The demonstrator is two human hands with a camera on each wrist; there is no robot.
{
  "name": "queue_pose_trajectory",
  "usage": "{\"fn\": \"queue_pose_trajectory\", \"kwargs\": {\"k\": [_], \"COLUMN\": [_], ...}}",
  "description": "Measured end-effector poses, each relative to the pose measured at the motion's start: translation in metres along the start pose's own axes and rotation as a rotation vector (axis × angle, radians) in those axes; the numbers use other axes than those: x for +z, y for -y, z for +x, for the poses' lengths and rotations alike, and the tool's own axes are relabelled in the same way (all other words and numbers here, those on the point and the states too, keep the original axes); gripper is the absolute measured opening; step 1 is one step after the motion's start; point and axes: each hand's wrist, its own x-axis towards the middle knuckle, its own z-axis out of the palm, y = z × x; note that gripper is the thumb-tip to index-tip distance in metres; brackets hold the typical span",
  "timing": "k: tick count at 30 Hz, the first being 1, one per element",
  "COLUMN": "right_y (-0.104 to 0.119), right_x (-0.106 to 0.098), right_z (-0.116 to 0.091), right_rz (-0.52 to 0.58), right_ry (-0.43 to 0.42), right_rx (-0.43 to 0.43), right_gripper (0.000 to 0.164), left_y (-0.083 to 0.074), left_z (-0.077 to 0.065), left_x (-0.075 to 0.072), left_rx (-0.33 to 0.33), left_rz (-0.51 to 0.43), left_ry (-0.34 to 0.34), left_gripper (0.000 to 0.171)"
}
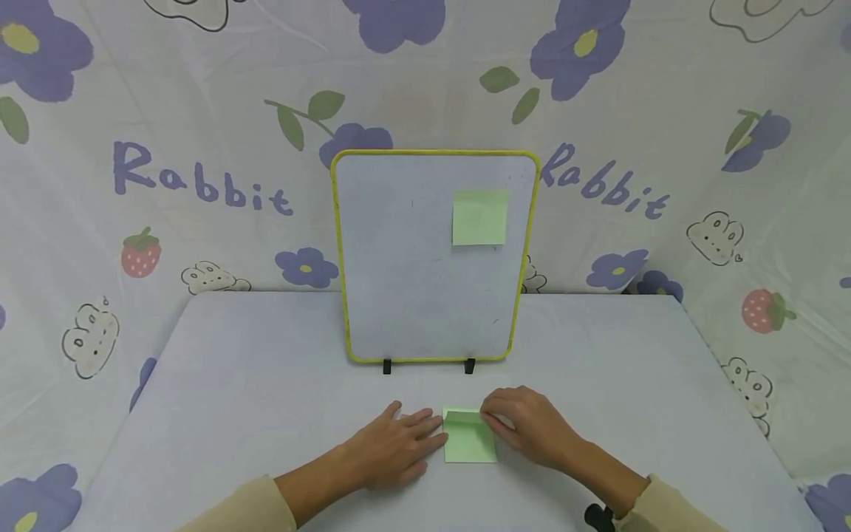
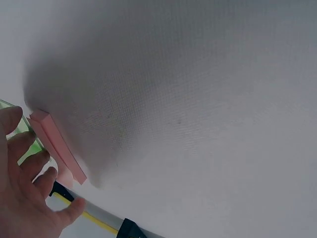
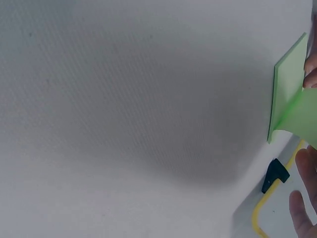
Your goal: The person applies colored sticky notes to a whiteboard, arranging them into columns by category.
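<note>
A light green sticky note pad lies flat before the whiteboard. At its far right corner, my right hand pinches the top sheet between thumb and fingers. That green sheet is bent up from the pad in the right wrist view. My left hand has its fingers spread, with fingertips at the green pad's left edge. Beside those fingers, the left wrist view shows a pink sticky note pad; in the head view it is hidden by my left hand.
A yellow-framed whiteboard stands upright on small black feet behind the hands. One green sticky note is stuck on its upper right. A white table spreads around, backed by a patterned cloth.
</note>
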Motion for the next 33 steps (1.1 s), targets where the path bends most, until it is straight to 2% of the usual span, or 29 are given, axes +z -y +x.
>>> {"fn": "queue_pose_trajectory", "kwargs": {"k": [9,17,24,28,33], "right_y": [-0.003,-0.005,-0.007,-0.005,-0.006], "right_x": [-0.010,-0.019,-0.029,-0.033,-0.037], "right_z": [0.008,0.017,0.032,0.040,0.051], "right_rz": [-0.060,0.034,0.094,0.063,0.006], "right_ry": [-0.059,-0.093,-0.210,-0.290,-0.440], "right_rx": [0.037,0.053,-0.009,-0.038,-0.063], "right_gripper": [0.007,0.008,0.016,0.023,0.025], "left_y": [-0.001,-0.001,0.000,0.001,0.001], "left_z": [0.002,0.005,0.004,0.005,0.005], "left_x": [0.000,0.000,0.000,0.000,0.000], "left_rx": [0.014,0.027,0.044,0.041,0.039], "left_rz": [0.083,0.078,0.072,0.055,0.044], "left_ry": [-0.040,-0.039,-0.056,-0.032,-0.026], "left_gripper": [0.045,0.044,0.043,0.044,0.045]}}
